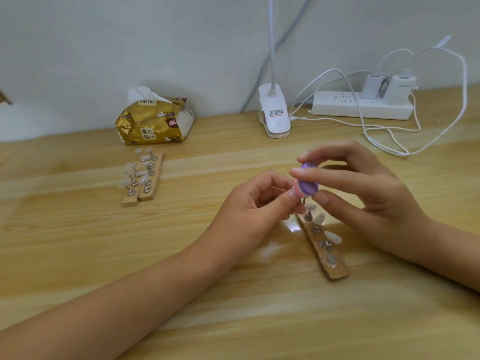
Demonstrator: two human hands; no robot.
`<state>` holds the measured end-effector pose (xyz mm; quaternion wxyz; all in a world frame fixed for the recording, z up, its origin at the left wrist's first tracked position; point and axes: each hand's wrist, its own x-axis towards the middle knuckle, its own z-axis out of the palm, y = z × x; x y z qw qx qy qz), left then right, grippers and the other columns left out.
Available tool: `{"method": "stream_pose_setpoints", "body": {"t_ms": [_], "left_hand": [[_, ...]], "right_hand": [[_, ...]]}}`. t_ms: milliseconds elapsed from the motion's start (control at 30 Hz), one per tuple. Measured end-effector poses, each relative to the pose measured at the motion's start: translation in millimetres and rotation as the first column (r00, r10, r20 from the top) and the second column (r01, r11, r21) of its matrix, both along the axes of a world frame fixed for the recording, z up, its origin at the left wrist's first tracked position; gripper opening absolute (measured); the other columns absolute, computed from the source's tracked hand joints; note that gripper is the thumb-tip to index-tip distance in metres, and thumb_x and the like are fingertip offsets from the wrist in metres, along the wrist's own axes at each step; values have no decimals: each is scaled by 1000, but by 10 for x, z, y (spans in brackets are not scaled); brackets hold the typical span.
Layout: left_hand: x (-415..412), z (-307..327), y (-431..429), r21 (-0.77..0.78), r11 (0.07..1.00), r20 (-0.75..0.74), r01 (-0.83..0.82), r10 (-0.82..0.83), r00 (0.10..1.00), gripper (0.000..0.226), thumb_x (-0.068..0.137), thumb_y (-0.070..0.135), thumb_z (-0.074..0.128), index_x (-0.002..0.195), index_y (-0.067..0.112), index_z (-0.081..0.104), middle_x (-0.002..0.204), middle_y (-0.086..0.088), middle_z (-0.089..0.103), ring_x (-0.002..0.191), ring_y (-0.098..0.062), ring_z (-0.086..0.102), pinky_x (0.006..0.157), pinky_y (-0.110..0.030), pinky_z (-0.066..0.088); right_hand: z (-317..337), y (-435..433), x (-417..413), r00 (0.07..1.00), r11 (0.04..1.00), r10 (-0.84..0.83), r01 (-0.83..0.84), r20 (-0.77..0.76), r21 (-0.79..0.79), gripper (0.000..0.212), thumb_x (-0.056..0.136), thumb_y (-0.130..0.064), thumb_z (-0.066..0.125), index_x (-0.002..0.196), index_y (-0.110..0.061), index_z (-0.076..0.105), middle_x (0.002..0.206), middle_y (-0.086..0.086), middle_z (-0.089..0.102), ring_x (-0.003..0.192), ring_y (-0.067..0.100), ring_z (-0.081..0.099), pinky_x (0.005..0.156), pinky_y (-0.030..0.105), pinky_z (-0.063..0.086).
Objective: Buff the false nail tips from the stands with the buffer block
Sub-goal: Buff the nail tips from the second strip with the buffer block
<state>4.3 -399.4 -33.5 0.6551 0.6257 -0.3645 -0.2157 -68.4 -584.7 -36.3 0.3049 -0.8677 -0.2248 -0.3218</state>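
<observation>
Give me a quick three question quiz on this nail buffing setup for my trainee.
1. True or false: the right hand holds the purple buffer block.
2. How many nail tips show on the near wooden stand? A one, B three, C six.
3. Fill in: behind the two far stands lies a gold pack of ____.
Key: 1 true; 2 B; 3 tissues.

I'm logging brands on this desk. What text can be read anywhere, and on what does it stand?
"原木 纯品": front label of the gold tissue pack; its smaller print is unreadable.
"PISEN", faint, likely reading: right-hand white charger in the power strip.
Label on the lamp clip: too small to read.
Nothing else legible.
</observation>
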Motion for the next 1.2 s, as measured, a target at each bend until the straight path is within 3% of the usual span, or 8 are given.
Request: {"method": "stream_pose_setpoints", "body": {"t_ms": [100,267,567,700,800,933,1067,1200], "left_hand": [[0,-16,-6,1,1000,1,1,-1,1000,4,90,18,61,88,18,64,77,8,71,77,-1,65,71,-14,49],[-6,-12,-9,0,1000,11,6,-6,1000,11,88,19,61,92,9,64,75,6,69,76,-4,64,70,-15,48],[-6,3,-9,0,1000,-10,-2,2,1000,7,91,14,59,85,16,64,72,6,69,72,-1,63,69,-13,47],[-21,6,-10,4,1000,-2,15,-15,1000,11,84,24,61,87,13,64,73,6,68,74,-3,62,70,-14,47],[-9,-3,-5,17,1000,-10,5,-4,1000,7,90,15,61,84,17,64,71,7,69,73,-2,63,69,-13,48],[-14,14,-2,10,1000,-11,11,-11,1000,6,87,18,62,81,18,62,74,4,69,73,-3,63,69,-14,48],[-20,18,4,5,1000,-33,24,-24,999,5,86,22,62,83,20,64,76,5,72,81,-4,66,74,-14,50],[-26,31,-2,-5,1000,-47,20,-20,999,10,84,24,61,88,15,65,81,7,73,77,0,66,71,-13,50]], "right_hand": [[16,1,11,997,995,-10,17,-71,103,29,96,-14,59,125,-13,61,121,12,55,116,22,56,101,34,45],[13,31,-11,999,999,31,-30,-20,25,28,93,-9,57,120,-11,62,121,15,55,116,22,56,100,31,46],[41,18,0,996,987,4,10,-90,159,27,92,-12,62,118,-18,64,117,11,57,115,23,57,101,41,46],[28,52,-23,999,999,43,-43,0,18,26,92,-9,60,118,-12,62,116,16,55,110,24,59,96,31,49],[41,27,-6,999,996,-22,25,-40,85,25,91,-9,64,116,-15,65,114,13,56,110,22,58,98,33,47],[26,57,-13,1000,1000,22,-22,16,-11,26,91,-10,61,116,-13,63,113,16,54,107,27,59,95,28,47],[26,-28,58,983,973,-96,126,-158,193,22,94,-16,64,115,-20,67,114,6,58,110,11,58,99,21,42],[38,-35,51,980,918,-4,81,-197,387,24,98,-14,54,119,-21,62,121,9,56,116,13,57,99,24,45]]}}
